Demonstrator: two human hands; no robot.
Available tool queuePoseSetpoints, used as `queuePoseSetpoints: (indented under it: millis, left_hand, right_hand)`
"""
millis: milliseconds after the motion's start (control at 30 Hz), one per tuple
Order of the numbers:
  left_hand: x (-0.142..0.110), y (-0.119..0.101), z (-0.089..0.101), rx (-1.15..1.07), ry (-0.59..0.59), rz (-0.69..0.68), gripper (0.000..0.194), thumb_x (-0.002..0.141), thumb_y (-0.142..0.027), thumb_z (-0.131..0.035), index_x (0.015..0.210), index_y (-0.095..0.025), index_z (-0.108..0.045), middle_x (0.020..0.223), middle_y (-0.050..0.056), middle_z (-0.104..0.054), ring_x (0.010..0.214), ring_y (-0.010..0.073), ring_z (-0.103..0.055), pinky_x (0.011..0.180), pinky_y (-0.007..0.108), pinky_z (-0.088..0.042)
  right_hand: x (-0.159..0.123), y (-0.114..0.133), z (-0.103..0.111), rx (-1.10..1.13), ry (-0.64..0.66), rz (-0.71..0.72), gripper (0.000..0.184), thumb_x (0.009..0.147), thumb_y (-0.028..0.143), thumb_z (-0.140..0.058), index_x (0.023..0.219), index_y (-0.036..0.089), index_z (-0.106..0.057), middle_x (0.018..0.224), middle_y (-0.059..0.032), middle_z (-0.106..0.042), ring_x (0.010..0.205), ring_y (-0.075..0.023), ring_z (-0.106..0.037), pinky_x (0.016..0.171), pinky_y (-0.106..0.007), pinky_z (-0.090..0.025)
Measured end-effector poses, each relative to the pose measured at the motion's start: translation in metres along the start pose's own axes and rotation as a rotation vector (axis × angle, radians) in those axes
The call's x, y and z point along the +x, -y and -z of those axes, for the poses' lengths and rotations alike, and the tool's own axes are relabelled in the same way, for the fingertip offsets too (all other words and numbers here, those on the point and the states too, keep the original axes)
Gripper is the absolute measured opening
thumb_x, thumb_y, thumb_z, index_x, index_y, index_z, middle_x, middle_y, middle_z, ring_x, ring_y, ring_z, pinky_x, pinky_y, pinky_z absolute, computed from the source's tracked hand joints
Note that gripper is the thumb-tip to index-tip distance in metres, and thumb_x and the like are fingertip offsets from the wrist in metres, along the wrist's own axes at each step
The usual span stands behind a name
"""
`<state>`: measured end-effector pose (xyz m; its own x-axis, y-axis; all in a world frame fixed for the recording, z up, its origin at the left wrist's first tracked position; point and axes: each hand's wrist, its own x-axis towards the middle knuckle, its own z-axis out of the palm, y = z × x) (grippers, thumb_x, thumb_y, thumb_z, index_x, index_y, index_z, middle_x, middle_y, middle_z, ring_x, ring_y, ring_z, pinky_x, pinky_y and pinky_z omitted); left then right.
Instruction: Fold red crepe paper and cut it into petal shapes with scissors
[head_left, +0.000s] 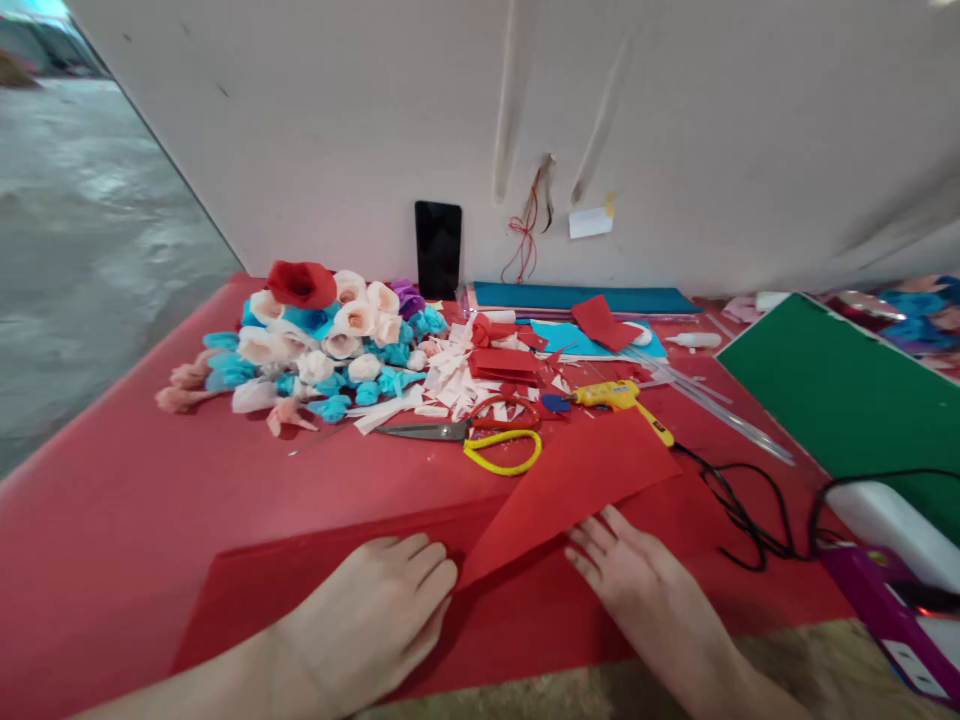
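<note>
My left hand (pixel 382 605) is closed, knuckles up, at the pointed near end of a folded-over flap of red paper (pixel 577 475), gripping it there. Beneath lies more of the red paper, spread flat along the near side of the table. My right hand (pixel 649 585) has its fingers stretched out, their tips at the near edge of the raised flap and partly hidden by it. Just beyond the paper rest scissors (pixel 465 435) with one red and one yellow handle loop. A yellow glue gun (pixel 611 395) lies at the flap's far edge.
Paper flowers (pixel 322 335) in white, blue and red are heaped at the left, beside white and red scraps (pixel 457 370). A black phone (pixel 439 248) leans on the wall. Clear sticks (pixel 720 405), a black cable (pixel 750 510) and a green board (pixel 847 390) are at the right.
</note>
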<state>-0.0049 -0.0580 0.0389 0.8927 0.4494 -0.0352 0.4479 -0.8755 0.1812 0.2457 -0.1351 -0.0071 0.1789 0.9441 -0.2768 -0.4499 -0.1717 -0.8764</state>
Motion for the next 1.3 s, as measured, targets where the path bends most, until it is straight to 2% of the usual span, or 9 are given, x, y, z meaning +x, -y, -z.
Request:
queuePoseSetpoints:
  millis: [233, 500, 667, 733, 833, 1000, 1100, 1200, 1300]
  left_hand:
    - [-0.001, 0.000, -0.011, 0.078, -0.043, -0.050, 0.021, 0.077, -0.007, -0.042, 0.077, -0.019, -0.059, 0.077, 0.003, -0.067, 0.067, 0.0219, -0.062, 0.058, 0.035, -0.051]
    - [-0.007, 0.002, -0.020, 0.140, -0.106, -0.020, 0.026, 0.075, -0.010, -0.041, 0.083, -0.018, -0.065, 0.083, 0.006, -0.071, 0.071, 0.0215, -0.066, 0.065, 0.036, -0.056]
    - [-0.023, 0.008, -0.010, 0.194, -0.062, 0.031, 0.024, 0.070, -0.015, -0.051, 0.086, -0.020, -0.068, 0.086, 0.005, -0.073, 0.074, 0.0220, -0.068, 0.066, 0.034, -0.057]
    - [-0.028, 0.009, -0.004, 0.229, -0.102, 0.015, 0.021, 0.071, -0.028, -0.056, 0.084, -0.018, -0.069, 0.083, 0.007, -0.073, 0.070, 0.0231, -0.069, 0.061, 0.033, -0.057]
    - [-0.029, 0.008, 0.004, 0.246, -0.204, -0.031, 0.044, 0.080, -0.052, -0.044, 0.081, -0.016, -0.070, 0.077, 0.009, -0.073, 0.064, 0.0231, -0.068, 0.055, 0.031, -0.054]
    - [-0.005, -0.002, 0.006, 0.178, -0.266, -0.081, 0.043, 0.092, -0.035, -0.029, 0.082, -0.020, -0.068, 0.081, 0.003, -0.073, 0.071, 0.0173, -0.066, 0.067, 0.028, -0.050]
    - [0.012, -0.007, -0.003, 0.133, -0.204, -0.236, 0.036, 0.088, -0.040, -0.042, 0.109, -0.018, -0.061, 0.111, 0.005, -0.067, 0.097, 0.0195, -0.062, 0.087, 0.032, -0.046]
    - [0.023, -0.009, -0.015, 0.059, -0.005, -0.312, 0.060, 0.082, -0.045, -0.049, 0.133, -0.014, -0.040, 0.137, 0.009, -0.045, 0.124, 0.0254, -0.044, 0.101, 0.039, -0.037]
    - [0.027, -0.006, -0.019, -0.015, 0.164, -0.308, 0.065, 0.084, -0.045, -0.047, 0.139, -0.016, -0.029, 0.145, 0.008, -0.030, 0.132, 0.0276, -0.032, 0.107, 0.045, -0.030]
  right_hand:
    - [0.020, 0.048, 0.046, 0.084, -0.253, -0.013, 0.018, 0.080, 0.036, -0.053, 0.091, 0.024, -0.060, 0.102, -0.0032, -0.066, 0.096, -0.0162, -0.061, 0.081, -0.031, -0.053]
    - [0.041, 0.067, 0.047, -0.088, -0.257, -0.115, 0.009, 0.072, 0.024, -0.064, 0.075, 0.016, -0.059, 0.060, -0.0012, -0.063, 0.060, -0.0156, -0.063, 0.068, -0.036, -0.056]
    - [0.032, 0.061, 0.043, -0.389, -0.323, -0.024, 0.032, 0.067, 0.044, -0.067, 0.058, 0.017, -0.052, 0.045, 0.0028, -0.052, 0.044, -0.0138, -0.055, 0.049, -0.030, -0.052]
    - [0.022, 0.060, 0.042, -0.585, -0.336, -0.008, 0.040, 0.068, 0.049, -0.063, 0.048, 0.017, -0.051, 0.039, 0.0001, -0.051, 0.037, -0.0146, -0.052, 0.041, -0.028, -0.045]
    - [0.007, 0.059, 0.041, -0.910, -0.379, 0.083, 0.049, 0.067, 0.050, -0.063, 0.033, 0.019, -0.043, 0.030, -0.0007, -0.044, 0.030, -0.0125, -0.045, 0.038, -0.026, -0.034]
    - [-0.003, 0.055, 0.048, -1.290, -0.472, 0.369, 0.053, 0.066, 0.057, -0.054, 0.036, 0.025, -0.023, 0.031, 0.0051, -0.026, 0.032, -0.0086, -0.026, 0.041, -0.029, -0.021]
    - [-0.002, 0.051, 0.057, -1.436, -0.480, 0.486, 0.050, 0.073, 0.055, -0.046, 0.042, 0.027, -0.018, 0.033, 0.0062, -0.022, 0.031, -0.0087, -0.023, 0.039, -0.029, -0.020]
    - [-0.002, 0.048, 0.066, -1.549, -0.481, 0.573, 0.047, 0.080, 0.048, -0.042, 0.045, 0.027, -0.019, 0.031, 0.0052, -0.026, 0.029, -0.0101, -0.026, 0.038, -0.029, -0.023]
    - [-0.003, 0.044, 0.065, -1.627, -0.475, 0.638, 0.039, 0.086, 0.037, -0.037, 0.050, 0.023, -0.043, 0.045, -0.0054, -0.052, 0.043, -0.0171, -0.048, 0.046, -0.031, -0.038]
